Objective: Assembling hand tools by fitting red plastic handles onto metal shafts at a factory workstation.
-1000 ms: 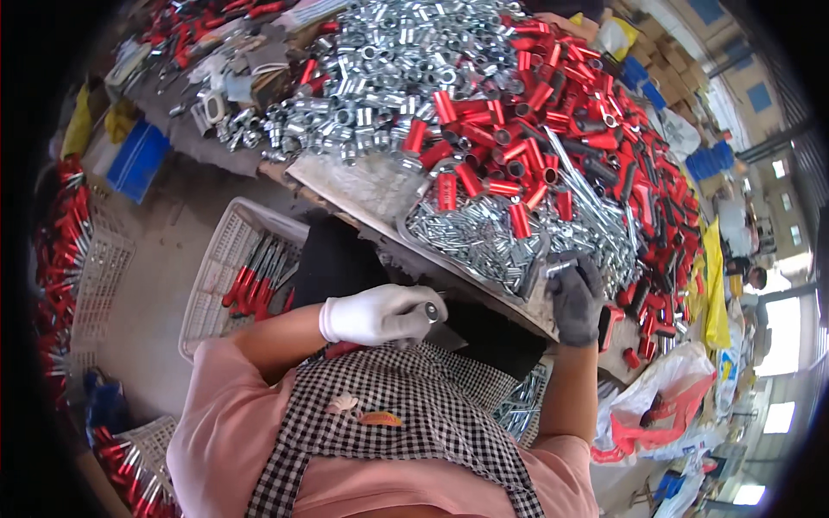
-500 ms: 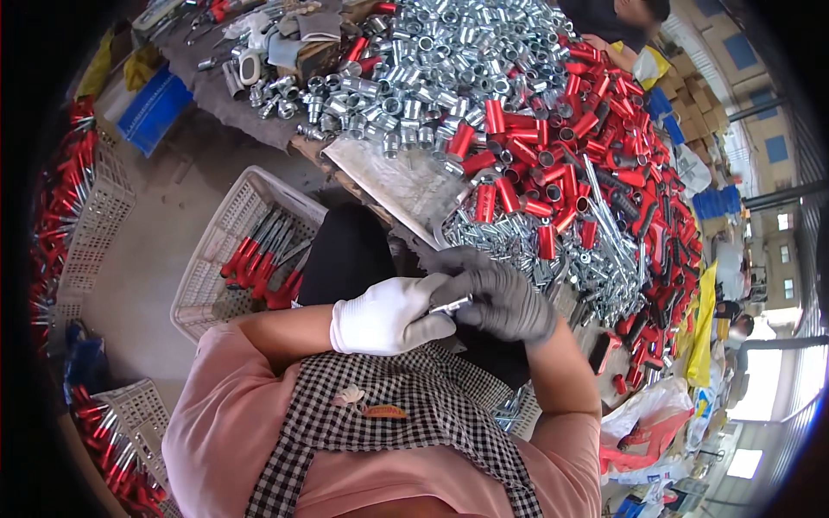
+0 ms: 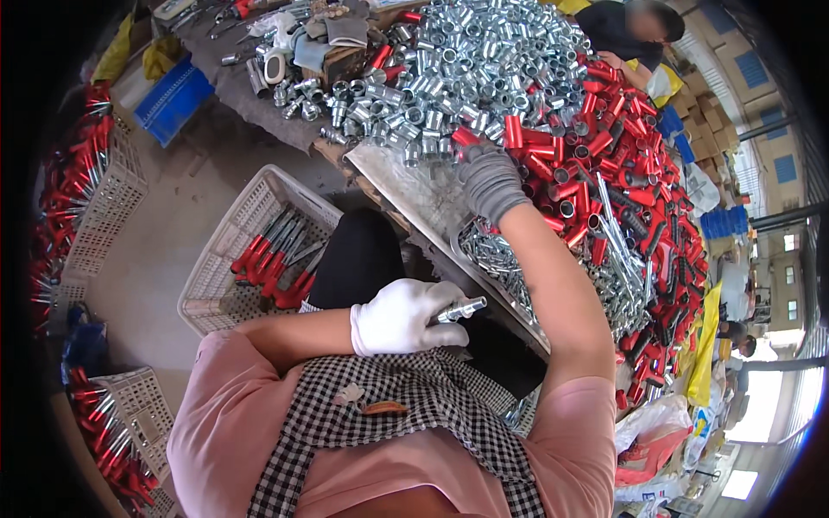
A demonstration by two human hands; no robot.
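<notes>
My left hand [image 3: 404, 318], in a white glove, is closed around a shiny metal rod-like fitting [image 3: 462, 310] above my lap. The end of the fitting sticks out to the right of the fingers. My right hand [image 3: 492, 183], in a grey glove, reaches over the bench to the edge of the heaps. Its fingertips are at a red tube [image 3: 466, 136], beside the silver metal sleeves [image 3: 432, 116]; whether they grip anything is hidden. Around and beyond that hand lie many red tubes [image 3: 566, 173]. Under my right forearm are small loose bolts and pins [image 3: 496, 255].
A white board [image 3: 406, 186] lies along the bench's near edge. On the floor to my left stands a plastic crate [image 3: 203, 281] with red-handled tools. A blue bin [image 3: 173, 102] and more filled crates [image 3: 108, 211] are farther left. Another person [image 3: 617, 39] is across the bench.
My right hand has left my left hand and moved up and away to the heap of sleeves and tubes. The left hand keeps the metal fitting, which now shows more.
</notes>
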